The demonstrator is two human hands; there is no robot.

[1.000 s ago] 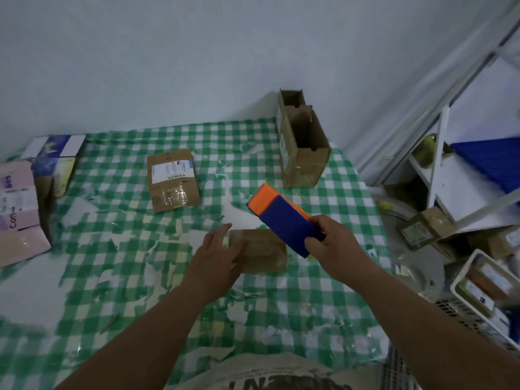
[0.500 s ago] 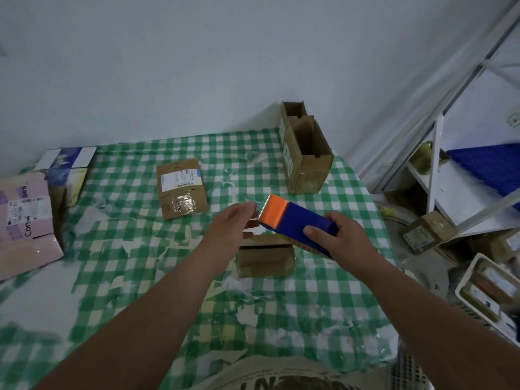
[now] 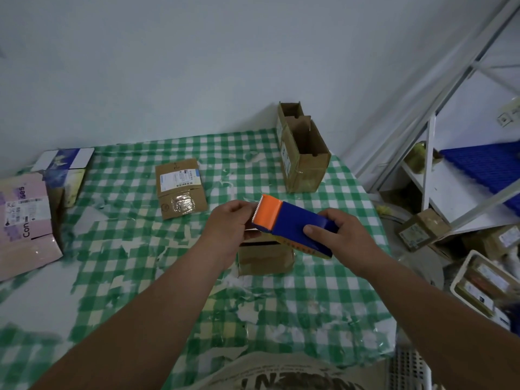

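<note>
Blue plastic tape dispenser (image 3: 298, 225) with an orange toothed front hangs just above the small brown cardboard box (image 3: 264, 258), over the middle of the green-and-white checked tablecloth (image 3: 126, 249). At the far left lies a pink printed parcel (image 3: 25, 220), and further in a flat brown labelled carton (image 3: 180, 188). The left hand (image 3: 229, 225), which a second ago rested on the small box, has risen to the orange front. Its curled fingers now pinch at the toothed edge; whether tape lies between them cannot be told. The right hand (image 3: 342, 235) keeps its grip round the blue body. Behind it stands a tall open brown carton (image 3: 305, 156). The shift suggests tape is about to be drawn out to seal the small box, whose top seam still gapes dark.
</note>
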